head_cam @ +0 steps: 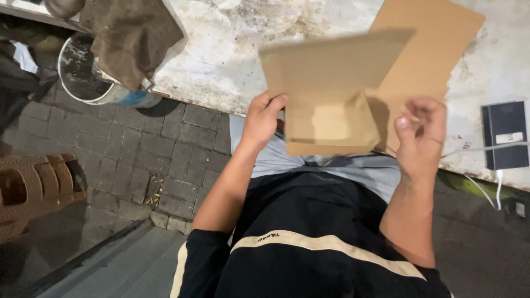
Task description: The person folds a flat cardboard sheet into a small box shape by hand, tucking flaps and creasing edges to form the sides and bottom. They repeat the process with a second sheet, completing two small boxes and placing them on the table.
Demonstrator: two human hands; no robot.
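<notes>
My left hand (262, 118) grips the left edge of a folded brown cardboard piece (331, 83), held up in the air over the table's near edge; the cardboard is blurred by motion. My right hand (420, 135) hovers just right of it, fingers loosely curled, thumb up, blurred; whether it touches the cardboard is unclear. A second flat brown cardboard sheet (430, 49) lies on the stained white table (221, 49) behind the held piece.
A dark blue power bank (504, 135) with a white cable (486, 190) lies at the table's right edge. A bucket (88, 77) under a brown cloth (130, 33) stands at left. A brown plastic chair (33, 187) sits on the paved floor.
</notes>
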